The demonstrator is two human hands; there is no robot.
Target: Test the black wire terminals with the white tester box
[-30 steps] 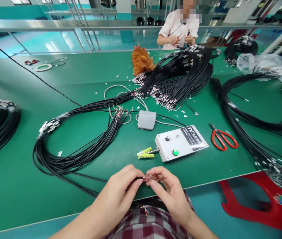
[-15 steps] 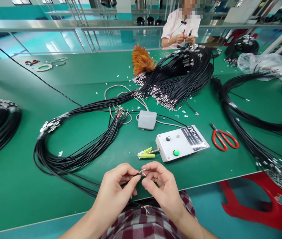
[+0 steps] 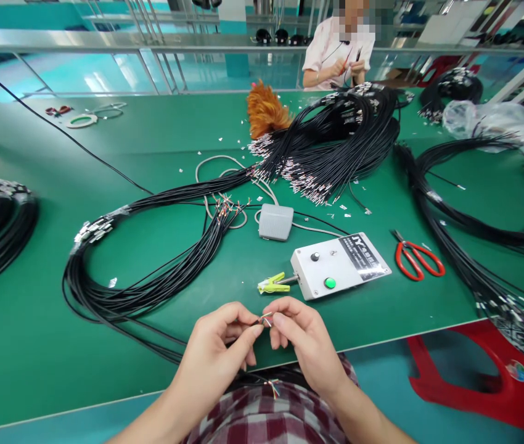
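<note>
My left hand (image 3: 220, 342) pinches the end of a black cable between thumb and forefinger at the table's front edge. Thin coloured wires (image 3: 266, 317), with pale and reddish ones among them, fan out from that end. My right hand (image 3: 306, 333) is closed at these wires, thumb and forefinger on their tips; the exact contact is small. More black cable lies across my lap, its bared wires (image 3: 272, 388) showing below my hands. Beyond my hands sits a white control box (image 3: 324, 290) with a green button and a yellow-green nozzle-like clip (image 3: 274, 283).
A looped cable bundle (image 3: 137, 299) lies left, and a large cable heap (image 3: 327, 160) farther back. Red-handled cutters (image 3: 412, 259) lie right of the box, near another bundle (image 3: 447, 228). A grey pedal (image 3: 275, 222) stands behind the box. A co-worker (image 3: 336, 58) sits opposite; a red stool (image 3: 484, 376) is lower right.
My right thumb has moved up and in toward the forefinger at the wires. My left hand keeps its hold on the cable. The view has shifted slightly.
</note>
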